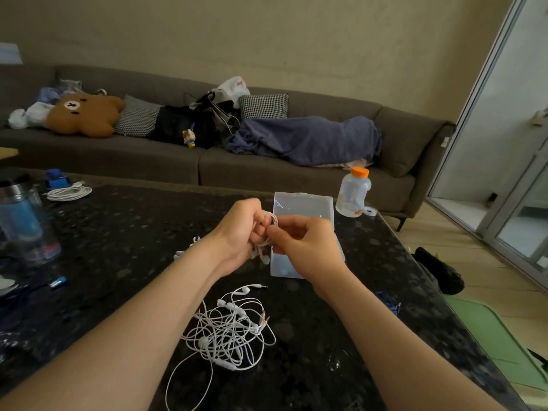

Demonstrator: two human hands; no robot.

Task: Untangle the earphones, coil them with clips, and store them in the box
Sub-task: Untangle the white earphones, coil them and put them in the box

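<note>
So, both forearms reach out over the table with the wrists close together. The left hand (pixel 240 229) has its fingers curled round a small coil of white earphone cord (pixel 271 219). The right hand (pixel 299 247) pinches that coil between thumb and forefinger, other fingers folded in. A couple of earbuds dangle just below the fingers.

Right behind the fingertips sits the clear plastic box (pixel 305 206) with its lid up, partly hidden by the right hand. What's inside is hard to make out. Nearer than the fingers, between the two forearms, the tangle of earphones (pixel 231 327) lies on the dark speckled table (pixel 118 232). Some small white bits peek out just left of the left wrist, can't tell what they are.

Beyond the fingers to the right stands a bottle (pixel 354 192) with an orange cap. Far off to their left are a looped white cable (pixel 69 192) and a blue tumbler (pixel 23 221). Past the table runs a grey sofa (pixel 267 170) with a bear cushion (pixel 86 114) and a blue blanket (pixel 305 140).
</note>
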